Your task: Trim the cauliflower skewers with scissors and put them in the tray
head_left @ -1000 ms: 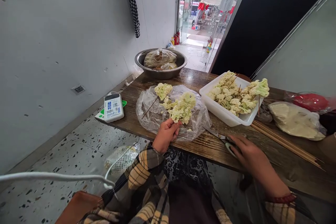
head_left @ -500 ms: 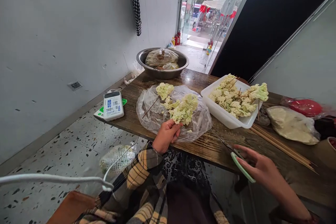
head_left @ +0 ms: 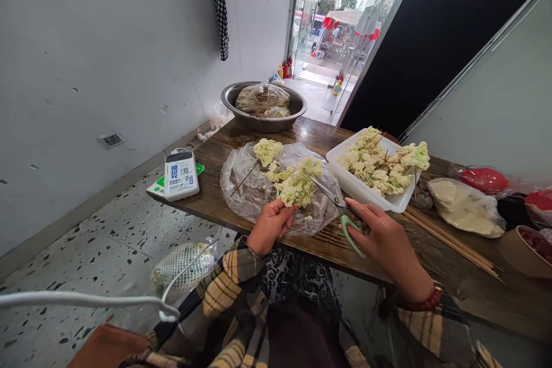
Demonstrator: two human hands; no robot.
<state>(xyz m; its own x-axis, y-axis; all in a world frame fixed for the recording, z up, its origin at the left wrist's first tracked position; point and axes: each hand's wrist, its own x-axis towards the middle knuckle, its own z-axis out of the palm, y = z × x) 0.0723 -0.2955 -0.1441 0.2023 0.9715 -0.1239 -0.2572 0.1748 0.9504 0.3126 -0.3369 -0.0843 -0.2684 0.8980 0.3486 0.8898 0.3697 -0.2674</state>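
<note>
Pinched in my left hand [head_left: 272, 224] is a large piece of cauliflower [head_left: 297, 187], held over a crumpled clear plastic bag [head_left: 241, 201] on the table. My right hand [head_left: 382, 241] grips green-handled scissors [head_left: 345, 213], their blades reaching to the right side of the cauliflower. Whether the blades touch it I cannot tell. Another floret [head_left: 268, 150] lies at the back of the bag, close to a thin wooden skewer [head_left: 244, 179]. To the right, a white plastic tub [head_left: 401, 204] holds many florets, some with skewers through them.
A metal basin [head_left: 235, 110] with bagged food stands at the table's far end. A white boxed device [head_left: 181, 175] sits at the left edge. Loose bamboo skewers [head_left: 452, 241], a bag of pale food [head_left: 466, 205] and a paper bowl [head_left: 524, 247] lie on the right.
My right hand has moved left and up with the scissors, bringing the blades to the cauliflower. My left hand keeps the cauliflower in about the same place. The view has shifted slightly.
</note>
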